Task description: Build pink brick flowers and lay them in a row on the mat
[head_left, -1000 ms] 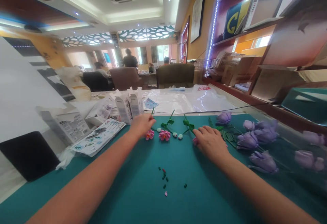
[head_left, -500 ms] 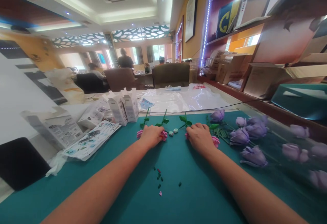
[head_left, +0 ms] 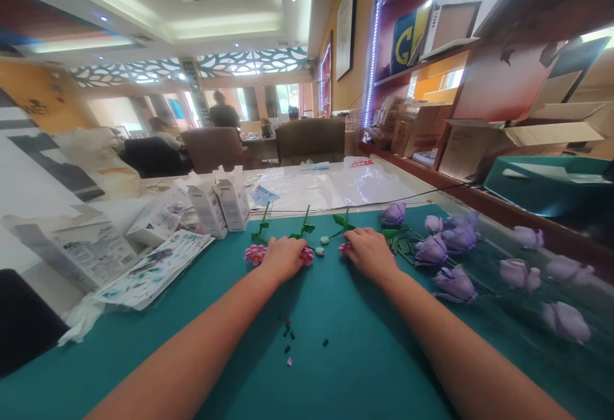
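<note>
My left hand (head_left: 286,257) rests palm down on the mat with bent fingers closed over a pink brick-built flower (head_left: 306,256), whose green stem points away. Left of that hand lies another pink flower (head_left: 255,254) with leaves. My right hand (head_left: 370,252) has its fingers closed on a third pink flower (head_left: 343,250); its green stem and leaves (head_left: 344,220) show beyond the knuckles. Most of both held blooms is hidden under the hands. Between the hands lie two small pale green-white pieces (head_left: 320,252).
Loose dark green bricks (head_left: 288,348) and a pink piece (head_left: 289,362) lie nearer me on the green mat (head_left: 336,381). Purple flowers (head_left: 455,284) spread at right. White boxes (head_left: 232,199) and an instruction booklet (head_left: 158,266) stand or lie at left. Clear plastic (head_left: 311,190) covers the back.
The whole view has swung slightly to the right. Relative to the mat, the left hand and its flower have shifted a little rightward, and the two pale pieces have changed position.
</note>
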`<state>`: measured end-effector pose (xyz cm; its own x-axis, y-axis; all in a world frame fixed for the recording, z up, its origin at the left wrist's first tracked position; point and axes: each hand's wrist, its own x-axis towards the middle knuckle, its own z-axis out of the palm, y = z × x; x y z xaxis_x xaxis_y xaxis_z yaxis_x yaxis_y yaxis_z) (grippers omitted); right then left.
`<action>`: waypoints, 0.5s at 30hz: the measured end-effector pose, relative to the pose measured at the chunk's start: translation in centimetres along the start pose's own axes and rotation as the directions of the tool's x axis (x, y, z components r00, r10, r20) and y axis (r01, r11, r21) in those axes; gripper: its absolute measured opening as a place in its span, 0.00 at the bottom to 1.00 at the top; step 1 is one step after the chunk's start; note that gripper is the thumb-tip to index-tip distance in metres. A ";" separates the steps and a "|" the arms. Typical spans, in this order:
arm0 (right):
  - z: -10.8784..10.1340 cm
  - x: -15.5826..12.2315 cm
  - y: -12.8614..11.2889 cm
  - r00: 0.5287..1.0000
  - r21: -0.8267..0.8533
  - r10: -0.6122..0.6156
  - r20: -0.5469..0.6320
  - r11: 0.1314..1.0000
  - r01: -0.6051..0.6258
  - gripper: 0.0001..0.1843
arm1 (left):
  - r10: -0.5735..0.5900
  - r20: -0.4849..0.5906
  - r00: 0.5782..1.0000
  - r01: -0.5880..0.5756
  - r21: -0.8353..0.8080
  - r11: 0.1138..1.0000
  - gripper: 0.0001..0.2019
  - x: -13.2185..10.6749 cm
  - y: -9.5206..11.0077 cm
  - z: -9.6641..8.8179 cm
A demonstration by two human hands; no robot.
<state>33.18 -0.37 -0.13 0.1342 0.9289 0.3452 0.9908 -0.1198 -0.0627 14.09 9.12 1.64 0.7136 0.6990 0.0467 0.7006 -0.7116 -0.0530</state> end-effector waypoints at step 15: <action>-2.9 -2.9 4.4 0.954 -0.005 0.132 0.270 0.991 -0.135 0.16 | -0.057 -0.125 0.991 0.057 0.000 0.998 0.20 -0.6 2.0 -1.6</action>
<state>37.18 -4.56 1.31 0.2540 0.9648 0.0680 0.9636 -0.2463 -0.1040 15.08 7.17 3.11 0.6674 0.7242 0.1738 0.7404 -0.6703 -0.0501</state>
